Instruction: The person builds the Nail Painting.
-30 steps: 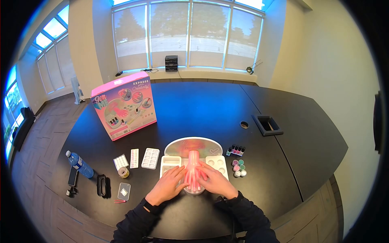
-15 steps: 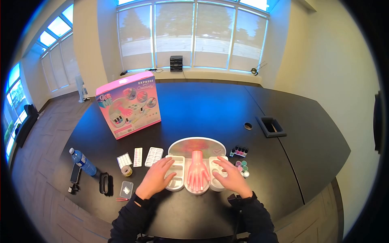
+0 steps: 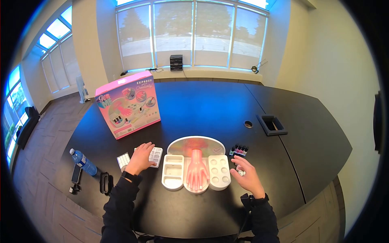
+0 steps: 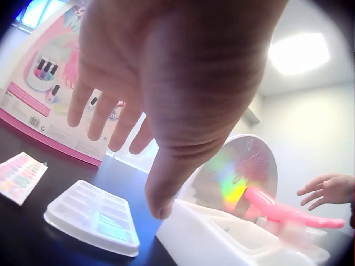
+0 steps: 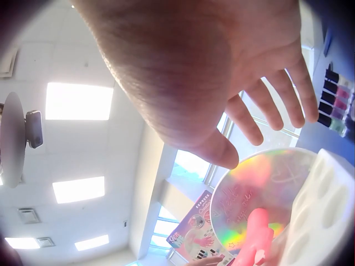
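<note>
Both hands held open above a dark table (image 3: 182,216), pink model hand (image 3: 197,172) between them.
Left to right: blue bottle (image 3: 83,163) upright, pink box (image 3: 129,107) stood farther back; left hand (image 3: 139,158) held just beside white compartment tray (image 3: 156,156), fingers straight, slightly apart, thumb out, nothing gripped, contact with tray can't be told. Model hand seated mid-station, fingers toward the person, flanked by three-slot tray (image 3: 173,158) and six-well tray (image 3: 220,171), rounded shiny panel (image 3: 214,146) upright behind. Right hand (image 3: 249,178) held over small pots (image 3: 240,171), fingers spread, contact can't be told; polish bottles (image 3: 239,150) grouped just beyond.
</note>
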